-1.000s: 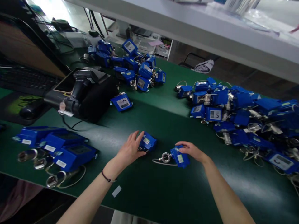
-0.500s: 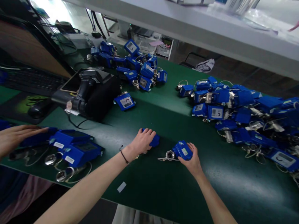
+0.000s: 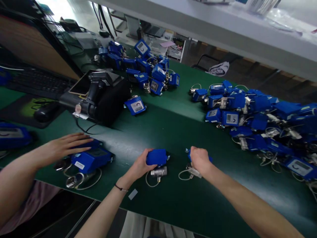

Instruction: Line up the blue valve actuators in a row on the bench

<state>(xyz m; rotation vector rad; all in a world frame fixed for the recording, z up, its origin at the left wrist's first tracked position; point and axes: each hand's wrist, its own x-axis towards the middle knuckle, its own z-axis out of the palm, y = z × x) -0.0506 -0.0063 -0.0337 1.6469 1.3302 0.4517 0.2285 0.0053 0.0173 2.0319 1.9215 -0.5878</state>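
Observation:
In front of me a blue meter [image 3: 156,157] with a silver metal pipe fitting and a thin looped cable rests on the green bench. My left hand [image 3: 140,165] is closed around its left end, thumb at the near side and fingers over the far side. To the right, my right hand [image 3: 200,158] is wrapped from above over another blue meter [image 3: 189,155]. That meter's body is mostly hidden by the hand; its metal fitting and cable loop show toward me. A small pale label strip [image 3: 133,194] lies near the bench edge, below my left hand.
A co-worker's hand [image 3: 71,144] lies over blue meters [image 3: 90,160] at my left. Piled meters [image 3: 257,102] fill the right, and another group [image 3: 143,66] stands at the back. A single meter [image 3: 135,105] sits near a handheld scanner [image 3: 95,87]. A shelf [image 3: 198,19] crosses above.
Both meters under my hands have turned, so their fittings face me. My left hand has shifted to its meter's left end; my right hand has rolled over its meter. The co-worker's hand moved right.

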